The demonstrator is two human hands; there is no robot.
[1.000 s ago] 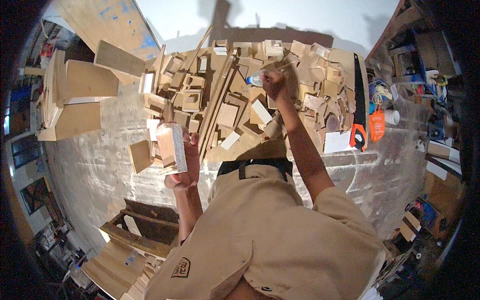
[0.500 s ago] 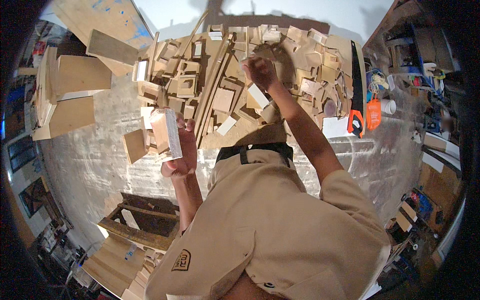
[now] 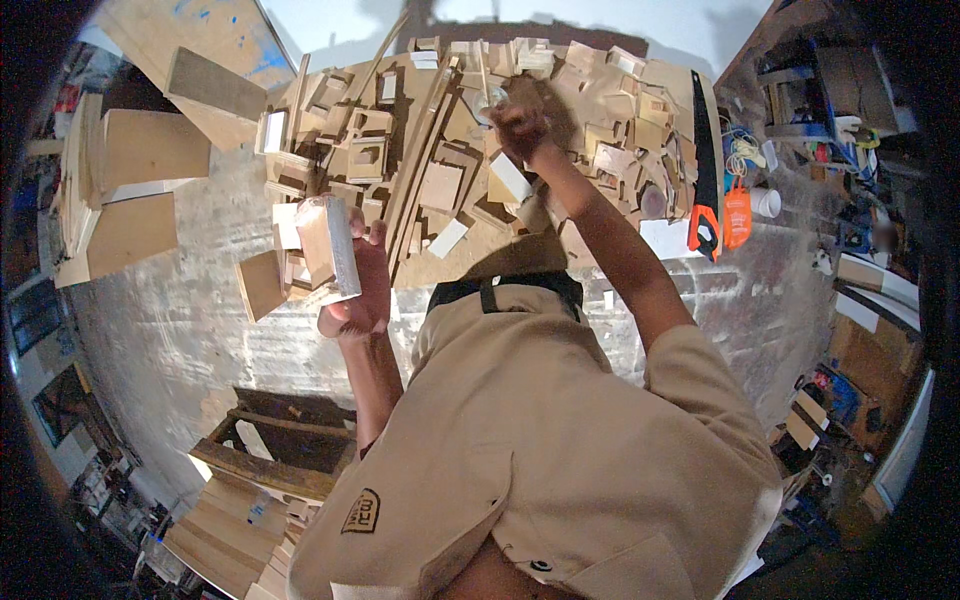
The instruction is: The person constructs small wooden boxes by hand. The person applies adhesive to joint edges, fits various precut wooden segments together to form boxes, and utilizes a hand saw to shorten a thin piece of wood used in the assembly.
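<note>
**Two hands busy at a heap of wood offcuts**

The biggest thing here is the pile of wood offcuts point(image 3: 470, 130), a wide spread of pale blocks, strips and small panels lying on the grey concrete floor point(image 3: 180, 330). Everything else sits around it.

To the left of the pile, well apart from it, stand several large plywood boards point(image 3: 130, 190), leaning and stacked. On the person's side of the pile, lower left, sits a dark wooden frame point(image 3: 270, 440) with a stack of light planks point(image 3: 225, 540) just beyond it. At the right edge of the pile lies a hand saw point(image 3: 703, 170), its dark blade running lengthwise away from the person and its orange handle at the near end, with a small white cup point(image 3: 766, 203) just to its right.

At the near left corner of the pile, the left hand point(image 3: 358, 290) is closed around a wooden block point(image 3: 328, 245), gripped from below. The block is oblong, its long axis roughly upright and tipped slightly left, its pale narrow edge facing right toward the thumb. It is lifted clear of the floor, just beside the loose pieces at the pile's edge.

Over the middle of the pile, the right hand point(image 3: 520, 125) is stretched out, fingers curled tight among the scraps; whether it holds anything I cannot tell.
</note>
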